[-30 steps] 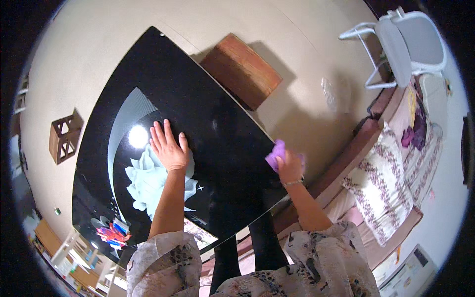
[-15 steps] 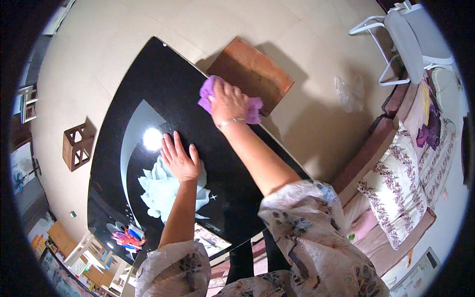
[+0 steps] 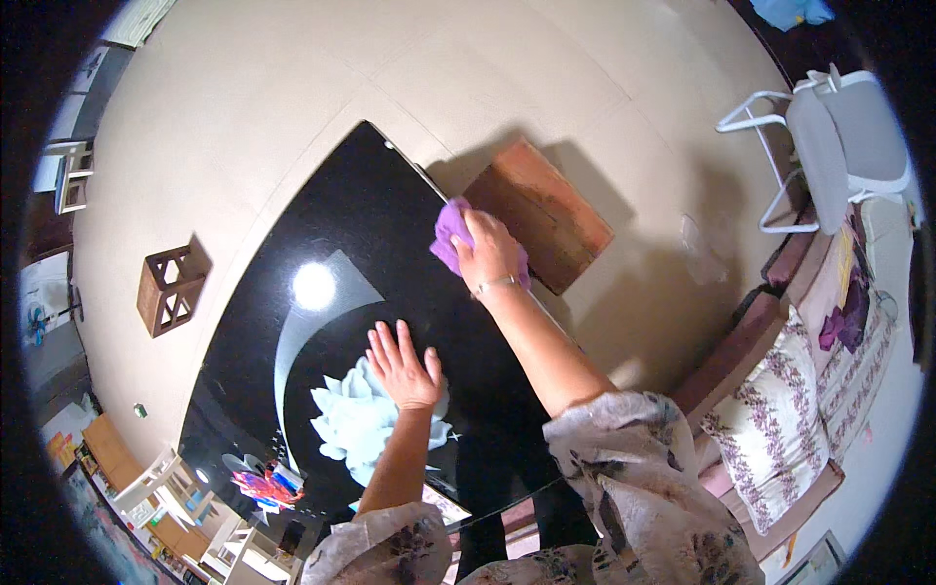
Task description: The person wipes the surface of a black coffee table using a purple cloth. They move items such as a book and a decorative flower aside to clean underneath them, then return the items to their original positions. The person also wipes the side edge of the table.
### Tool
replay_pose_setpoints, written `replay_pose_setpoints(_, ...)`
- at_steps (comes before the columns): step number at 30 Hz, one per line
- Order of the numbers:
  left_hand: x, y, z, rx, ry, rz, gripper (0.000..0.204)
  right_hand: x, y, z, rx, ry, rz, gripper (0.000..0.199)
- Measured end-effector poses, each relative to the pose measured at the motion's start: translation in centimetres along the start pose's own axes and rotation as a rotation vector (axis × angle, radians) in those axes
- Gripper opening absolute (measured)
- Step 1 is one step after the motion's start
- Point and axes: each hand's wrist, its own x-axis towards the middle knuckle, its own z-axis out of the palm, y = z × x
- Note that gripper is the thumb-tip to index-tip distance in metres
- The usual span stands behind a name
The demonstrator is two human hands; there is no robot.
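The cloth (image 3: 448,232) is beneath the gripping right hand (image 3: 490,252) at the table (image 3: 341,210) edge; left hand (image 3: 404,369) spread on the table.

Here's the right hand (image 3: 492,252), covering much of the purple cloth (image 3: 450,230), palm out of sight! The left hand (image 3: 405,370) and left forearm (image 3: 394,466) mask part of the pale flower (image 3: 343,414) on the worktop (image 3: 341,210). Near left, a red-and-blue cluster (image 3: 266,486) sits too small to read; far right, the edge slices a blue thing (image 3: 788,12). Both sleeves (image 3: 648,478) run out of view at the near edge.
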Motion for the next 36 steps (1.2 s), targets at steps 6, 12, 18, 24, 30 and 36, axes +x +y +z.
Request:
replay_pose_setpoints(6, 0.1, 0.2, 0.1, -0.054, -0.014, 0.010, 0.065, 11.0, -5.5, 3.3, -0.042, -0.127, 0.043, 0.043)
replay_pose_setpoints(12, 0.0, -0.5, 0.0, -0.036, -0.026, -0.013, 0.066, 4.4, -2.5, 1.3, -0.008, -0.082, -0.032, 0.047)
replay_pose_setpoints(18, 0.0, -0.2, 0.4, -0.036, 0.050, 0.015, 0.066, -6.9, 3.4, -4.2, -0.044, 0.003, -0.061, 0.046)
replay_pose_setpoints(24, -0.4, -0.6, 1.4, -0.037, 0.123, 0.034, 0.062, -20.1, 9.3, -8.9, -0.212, 0.055, 0.040, 0.045)
replay_pose_setpoints(30, -0.4, -2.2, 3.7, -0.081, 0.288, 0.122, 0.056, -33.2, 15.0, -13.0, -0.417, 0.143, 0.199, 0.046)
replay_pose_setpoints(36, 1.0, -6.3, 3.6, -0.441, 0.124, 0.266, 0.053, -37.8, 15.0, -13.3, -0.403, 0.285, 0.250, 0.048)
